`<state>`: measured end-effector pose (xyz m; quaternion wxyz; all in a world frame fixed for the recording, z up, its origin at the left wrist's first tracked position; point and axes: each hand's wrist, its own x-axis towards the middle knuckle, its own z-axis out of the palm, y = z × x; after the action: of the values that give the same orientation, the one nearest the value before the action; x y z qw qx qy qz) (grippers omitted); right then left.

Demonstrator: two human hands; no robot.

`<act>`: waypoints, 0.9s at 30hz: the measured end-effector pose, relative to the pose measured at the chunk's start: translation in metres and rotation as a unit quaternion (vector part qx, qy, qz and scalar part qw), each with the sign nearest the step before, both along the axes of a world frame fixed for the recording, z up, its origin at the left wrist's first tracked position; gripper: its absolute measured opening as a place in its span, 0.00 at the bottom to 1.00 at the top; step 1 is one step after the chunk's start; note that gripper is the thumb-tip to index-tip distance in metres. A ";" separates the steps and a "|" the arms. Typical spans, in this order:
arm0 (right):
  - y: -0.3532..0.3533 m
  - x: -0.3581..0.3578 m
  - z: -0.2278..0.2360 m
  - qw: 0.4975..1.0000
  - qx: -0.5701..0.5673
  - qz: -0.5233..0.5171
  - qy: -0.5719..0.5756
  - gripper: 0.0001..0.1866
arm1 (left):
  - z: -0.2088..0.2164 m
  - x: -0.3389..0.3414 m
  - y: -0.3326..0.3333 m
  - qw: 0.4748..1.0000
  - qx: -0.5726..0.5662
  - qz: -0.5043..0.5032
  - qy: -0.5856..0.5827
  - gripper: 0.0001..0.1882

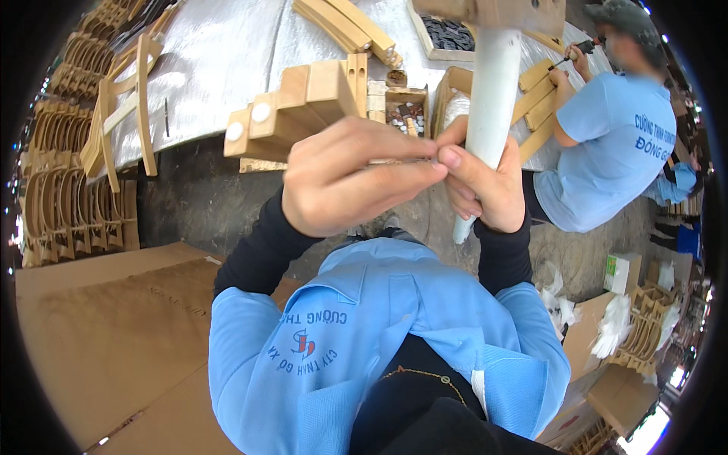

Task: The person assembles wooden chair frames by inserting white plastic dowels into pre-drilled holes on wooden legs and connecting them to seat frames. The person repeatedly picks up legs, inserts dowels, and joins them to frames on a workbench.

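Note:
My left hand [345,174] is closed in a pinch, its fingertips meeting the thumb and fingers of my right hand. A tiny thing may be between them, too small to make out. My right hand [493,189] grips a hammer [493,91] by its pale white handle, with the brownish head up at the top edge. Just beyond my left hand stand several light wooden pieces [292,102] side by side. Two of their ends carry round white pads [262,112]. A box of small dark and white parts [406,114] sits behind my fingers.
A co-worker in a blue shirt [614,144] works with a power tool on wooden parts at right. Curved wooden pieces [345,26] and a tray of black parts [447,36] rest on the covered table [220,68]. Wooden frames [68,174] and cardboard [114,334] are at left.

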<state>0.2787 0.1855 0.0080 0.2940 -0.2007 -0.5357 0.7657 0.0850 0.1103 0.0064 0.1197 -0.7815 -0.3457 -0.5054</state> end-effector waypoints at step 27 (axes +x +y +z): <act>0.007 -0.044 -0.006 0.981 0.141 -0.112 -0.068 0.14 | -0.001 -0.107 -0.023 0.838 -0.372 0.083 -0.391 0.17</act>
<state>0.2351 0.1921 0.0020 0.3659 -0.2672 -0.6314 0.6293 -0.0219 0.0876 0.0050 -0.2831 -0.4732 -0.5893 -0.5905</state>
